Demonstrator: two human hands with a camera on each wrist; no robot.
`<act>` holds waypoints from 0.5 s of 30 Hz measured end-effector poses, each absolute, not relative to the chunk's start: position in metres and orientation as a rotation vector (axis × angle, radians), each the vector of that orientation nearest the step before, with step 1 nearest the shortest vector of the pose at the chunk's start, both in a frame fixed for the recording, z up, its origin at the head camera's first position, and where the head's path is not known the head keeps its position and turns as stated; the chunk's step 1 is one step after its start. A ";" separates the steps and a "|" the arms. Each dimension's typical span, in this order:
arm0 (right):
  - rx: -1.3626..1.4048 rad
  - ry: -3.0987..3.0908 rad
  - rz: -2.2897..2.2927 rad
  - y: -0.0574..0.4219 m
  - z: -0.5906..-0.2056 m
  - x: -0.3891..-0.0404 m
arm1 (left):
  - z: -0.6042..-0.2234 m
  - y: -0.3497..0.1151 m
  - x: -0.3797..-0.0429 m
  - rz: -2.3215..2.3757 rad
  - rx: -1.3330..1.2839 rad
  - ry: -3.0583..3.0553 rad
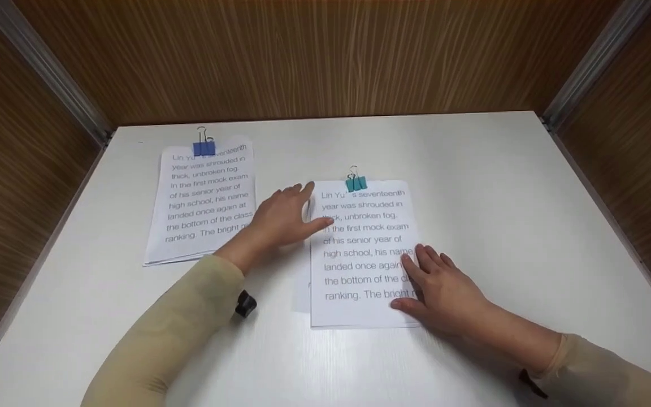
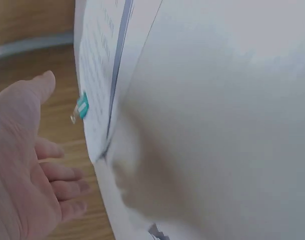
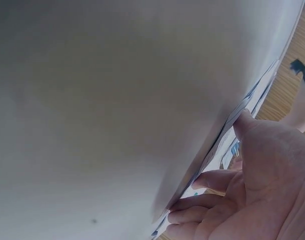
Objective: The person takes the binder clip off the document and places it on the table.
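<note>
A stack of printed sheets lies on the table in front of me, with a teal binder clip at its top edge. My left hand is at the stack's upper left edge, its thumb reaching over the page and its fingers extended. In the left wrist view this hand holds nothing, and the teal clip shows beyond it. Along the lower right edge lies my right hand, fingers spread on the paper. The right wrist view shows its fingertips touching the sheets' edge.
Farther left lies a second printed stack with a blue binder clip on top. Part of a paler sheet shows under the near stack's left side. Wood-grain panels enclose the white table at the back and sides.
</note>
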State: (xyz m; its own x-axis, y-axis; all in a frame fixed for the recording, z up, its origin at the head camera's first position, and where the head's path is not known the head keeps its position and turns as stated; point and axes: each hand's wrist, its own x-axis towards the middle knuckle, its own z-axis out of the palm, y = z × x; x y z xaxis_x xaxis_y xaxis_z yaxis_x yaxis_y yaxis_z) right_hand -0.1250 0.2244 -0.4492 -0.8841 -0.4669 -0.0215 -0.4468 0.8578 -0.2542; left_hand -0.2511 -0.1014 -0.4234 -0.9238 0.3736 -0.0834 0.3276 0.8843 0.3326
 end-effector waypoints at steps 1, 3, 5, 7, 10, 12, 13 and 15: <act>-0.728 2.947 -0.375 0.224 -0.449 -0.125 | -0.425 -0.103 -0.257 0.509 0.527 2.894; -0.731 2.946 -0.373 0.224 -0.449 -0.125 | -0.427 -0.104 -0.267 0.570 0.514 2.862; -0.731 2.947 -0.371 0.224 -0.450 -0.125 | -0.431 -0.105 -0.276 0.633 0.511 2.824; -0.730 2.951 -0.365 0.224 -0.450 -0.125 | -0.434 -0.105 -0.282 0.688 0.507 2.790; -0.734 2.952 -0.364 0.224 -0.451 -0.126 | -0.440 -0.104 -0.289 0.750 0.499 2.746; -0.736 2.950 -0.370 0.224 -0.451 -0.126 | -0.442 -0.103 -0.291 0.774 0.494 2.729; -0.735 2.950 -0.373 0.224 -0.452 -0.126 | -0.444 -0.103 -0.293 0.786 0.495 2.723; -0.726 2.951 -0.373 0.224 -0.452 -0.126 | -0.446 -0.101 -0.294 0.809 0.496 2.713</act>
